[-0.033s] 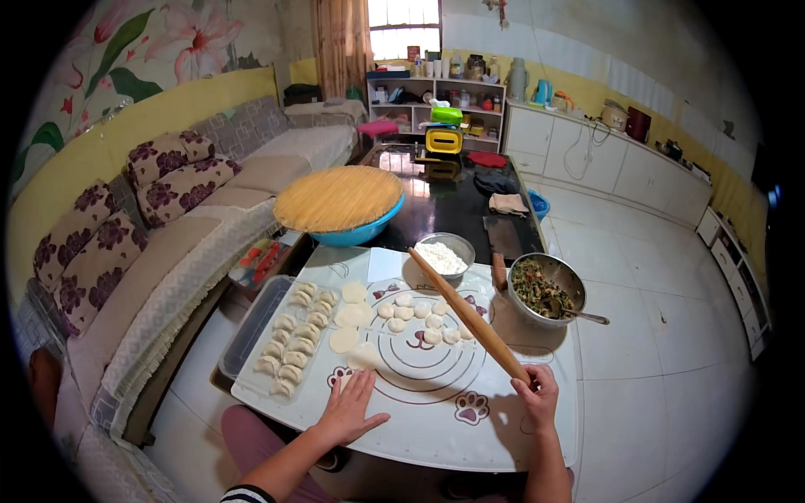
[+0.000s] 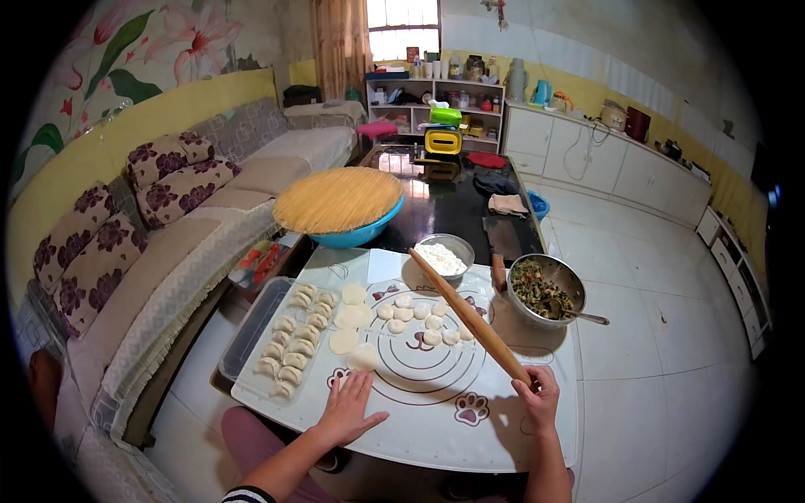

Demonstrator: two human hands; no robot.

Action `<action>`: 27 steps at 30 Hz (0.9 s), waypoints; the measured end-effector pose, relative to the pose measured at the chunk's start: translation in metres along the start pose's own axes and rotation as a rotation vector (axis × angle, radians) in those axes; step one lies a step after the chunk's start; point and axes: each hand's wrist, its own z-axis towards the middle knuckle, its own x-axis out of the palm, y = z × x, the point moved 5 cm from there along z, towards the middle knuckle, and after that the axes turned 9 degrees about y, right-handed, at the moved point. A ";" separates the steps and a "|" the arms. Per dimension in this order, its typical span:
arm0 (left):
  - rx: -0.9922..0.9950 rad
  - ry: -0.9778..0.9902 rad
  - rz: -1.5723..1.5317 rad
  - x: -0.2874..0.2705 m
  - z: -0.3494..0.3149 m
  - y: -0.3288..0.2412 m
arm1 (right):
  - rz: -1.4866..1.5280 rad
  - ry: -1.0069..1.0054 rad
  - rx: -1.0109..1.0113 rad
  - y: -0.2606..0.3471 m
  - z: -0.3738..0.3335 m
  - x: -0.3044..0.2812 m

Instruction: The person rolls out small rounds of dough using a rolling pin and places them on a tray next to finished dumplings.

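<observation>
My right hand (image 2: 541, 394) is wrapped round the lower end of a long wooden rolling pin (image 2: 461, 310), which slants up and left over the white mat (image 2: 436, 436). With fingers stretched out, my left hand (image 2: 346, 411) rests at the mat's near left, its fingertips by a round dough wrapper (image 2: 363, 358). More wrappers (image 2: 352, 316) lie in a column beyond that one. Several small flattened dough pieces (image 2: 402, 313) are grouped at the mat's middle, partly behind the pin. Left of the wrappers, folded dumplings (image 2: 293, 359) stand in rows on a clear tray (image 2: 258, 387).
Behind the mat is a metal bowl of flour (image 2: 442, 256); at its right, a bowl of chopped filling (image 2: 545, 289) holds a spoon. A cleaver (image 2: 503, 238) lies on the black table. A woven round lid (image 2: 340, 199) covers a blue basin (image 2: 360, 233). A sofa (image 2: 193, 226) runs along the left.
The wrapper by my left fingertips had a raised, curled look and now lies flat and round. My hands and the rolling pin have hardly moved.
</observation>
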 end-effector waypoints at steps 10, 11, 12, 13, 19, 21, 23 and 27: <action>0.013 -0.124 -0.138 -0.017 0.040 0.032 | 0.013 -0.007 0.012 -0.001 -0.001 -0.001; 0.033 -0.127 -0.190 -0.023 0.042 0.035 | 0.030 -0.009 0.015 -0.001 -0.001 -0.001; 0.054 -0.130 -0.242 -0.029 0.046 0.038 | 0.047 -0.011 0.019 0.002 0.000 -0.002; 0.015 -0.284 -0.363 -0.039 0.048 0.043 | 0.065 -0.010 0.023 0.003 0.000 -0.001; 0.037 -0.399 -0.268 -0.083 0.130 0.091 | 0.060 -0.026 0.065 -0.003 0.001 -0.005; -0.113 -0.176 -0.047 -0.088 0.159 0.098 | 0.025 -0.046 0.047 -0.006 0.001 -0.007; -0.197 0.042 0.092 -0.079 0.179 0.107 | 0.011 -0.055 0.043 -0.007 0.001 -0.009; -0.159 -0.076 0.061 -0.071 0.202 0.124 | 0.053 -0.065 0.055 -0.007 0.004 -0.009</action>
